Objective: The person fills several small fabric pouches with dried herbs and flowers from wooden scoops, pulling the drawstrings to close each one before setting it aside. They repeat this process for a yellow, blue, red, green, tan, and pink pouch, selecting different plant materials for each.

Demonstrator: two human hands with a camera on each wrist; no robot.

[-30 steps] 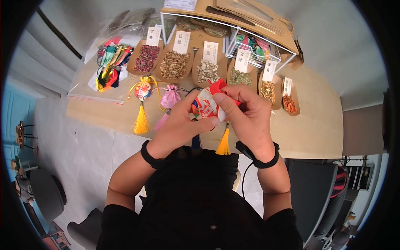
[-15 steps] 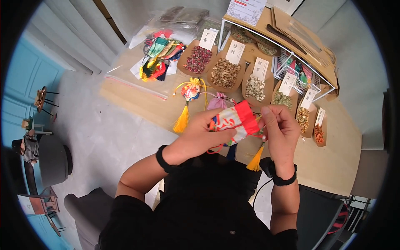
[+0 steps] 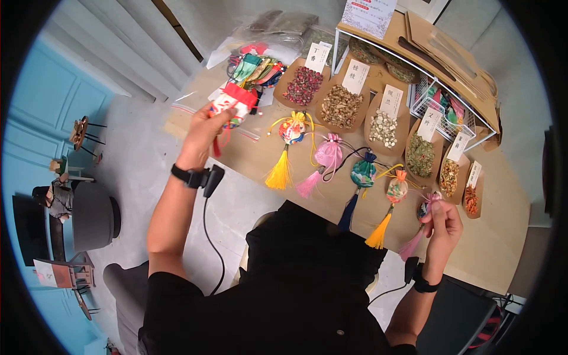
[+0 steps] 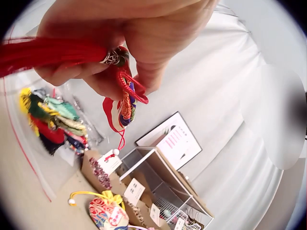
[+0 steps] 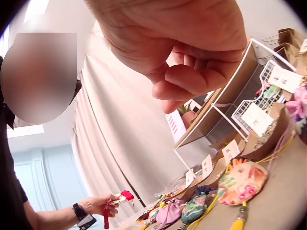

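Note:
My left hand [image 3: 204,136] grips a red-and-white cloth sachet [image 3: 238,99] over the table's left part, close to a heap of colourful pouches [image 3: 257,70]. In the left wrist view its red tassel [image 4: 53,52] stretches out sideways below the fingers. Loosely curled, my right hand [image 3: 442,231] hovers by the rightmost sachet [image 3: 422,210], overlapping it in the head view; no object shows in its fingers in the right wrist view. Leftward along the row are an orange-topped sachet [image 3: 397,188], a green one [image 3: 363,173], a pink one [image 3: 328,152] and a yellow-tied one [image 3: 291,129].
Behind the sachets stand several labelled paper trays of dried herbs, including red buds [image 3: 303,86] and orange pieces [image 3: 471,200]. A white-legged rack [image 3: 438,70] holds a wire basket [image 3: 444,109]. Plastic bags [image 3: 278,29] lie at the back left.
Both hands were together on the red-and-white sachet. They have parted: the left has carried it left to the pouch heap, while the right has moved right. The head view has turned.

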